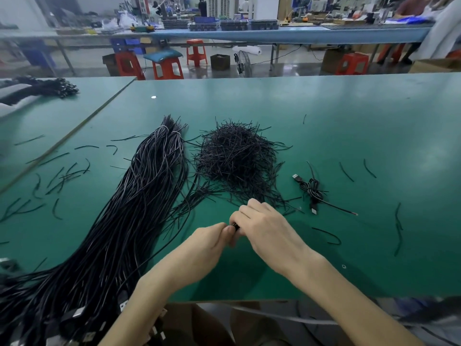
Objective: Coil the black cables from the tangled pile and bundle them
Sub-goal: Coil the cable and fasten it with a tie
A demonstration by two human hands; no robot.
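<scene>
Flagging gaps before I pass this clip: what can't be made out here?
Head view:
- Black piece pinched between left hand and right hand: fingers cover most of it.
- Long cable bundle: near end cut off by the frame's lower left edge.
- Far benches: blurred.

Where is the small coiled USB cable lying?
In the head view, the coiled USB cable lies on the green table, right of the pile of short black ties and beyond the right hand.

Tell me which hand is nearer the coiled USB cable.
Right. The right hand lies just down-left of the coiled USB cable; the left hand lies farther left, beyond the right hand.
</scene>
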